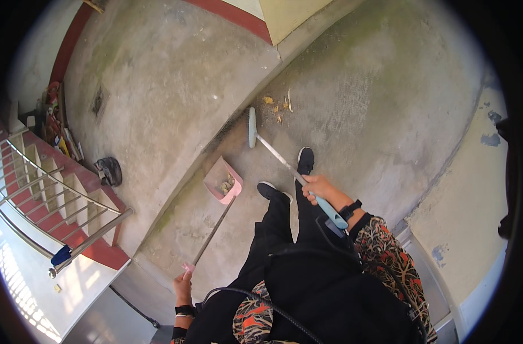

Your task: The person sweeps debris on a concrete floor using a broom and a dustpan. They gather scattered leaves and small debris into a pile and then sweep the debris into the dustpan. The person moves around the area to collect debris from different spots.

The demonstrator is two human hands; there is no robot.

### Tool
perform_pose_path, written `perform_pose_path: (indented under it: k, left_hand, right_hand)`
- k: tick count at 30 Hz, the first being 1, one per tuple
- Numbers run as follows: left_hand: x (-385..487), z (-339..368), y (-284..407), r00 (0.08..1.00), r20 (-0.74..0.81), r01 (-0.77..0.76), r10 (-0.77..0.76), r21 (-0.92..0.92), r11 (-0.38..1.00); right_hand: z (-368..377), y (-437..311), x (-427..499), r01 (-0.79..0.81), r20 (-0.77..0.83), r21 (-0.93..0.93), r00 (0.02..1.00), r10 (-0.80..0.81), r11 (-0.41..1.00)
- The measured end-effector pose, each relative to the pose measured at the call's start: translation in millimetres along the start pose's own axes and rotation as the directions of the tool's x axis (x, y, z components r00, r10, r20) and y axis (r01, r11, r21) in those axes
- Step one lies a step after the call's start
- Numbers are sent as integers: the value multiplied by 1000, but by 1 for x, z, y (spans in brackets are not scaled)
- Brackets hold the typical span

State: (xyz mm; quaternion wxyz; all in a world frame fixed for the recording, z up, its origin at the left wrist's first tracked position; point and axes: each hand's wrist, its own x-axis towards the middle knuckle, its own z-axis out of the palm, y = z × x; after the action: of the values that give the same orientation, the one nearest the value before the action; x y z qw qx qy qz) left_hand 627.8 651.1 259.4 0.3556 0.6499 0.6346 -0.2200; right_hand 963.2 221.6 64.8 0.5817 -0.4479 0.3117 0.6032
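Note:
My right hand point(319, 187) grips the long handle of a broom with a light blue head point(252, 127), which lies along the foot of a low concrete step. Just beyond that head, a small pile of dry yellow leaves and grit point(277, 107) sits on the floor. My left hand point(183, 284) is closed round the pink top end of a long metal dustpan handle. At its lower end, the pink dustpan point(224, 182) rests on the concrete, left of my feet, with dry leaves and debris point(228, 184) inside.
A raised concrete step edge point(192, 165) runs diagonally across the ground. To the left are a staircase with a metal railing point(93, 232), a black plastic bag point(109, 171) and stacked clutter point(57, 124). A peeling wall point(459, 172) stands at right.

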Motion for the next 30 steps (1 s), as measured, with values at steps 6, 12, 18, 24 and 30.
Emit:
perform_pose_path:
  k: [6,12,18,24,30]
  left_hand:
    - [-2,-10,24,951,19,-297,310,346,890]
    - [-12,-10,67,930,11,-322,369,509,798]
    - [-12,4,98,932,75,-326,354,596,734]
    - [3,30,137,908,132,-384,397,639,666]
    - [23,69,175,875,208,-450,437,684,574]
  right_hand:
    - [18,-11,-14,-46,14,-85,999,48,995]
    - [-16,-58,-12,44,-95,-130,994,-57,990]
    - [-5,-36,-55,54,-144,-141,987,-74,989]
    - [-3,-46,-99,-88,-180,-210,982,50,974]
    - [-27,-43,-131,-56,-219,-439,975,-46,897]
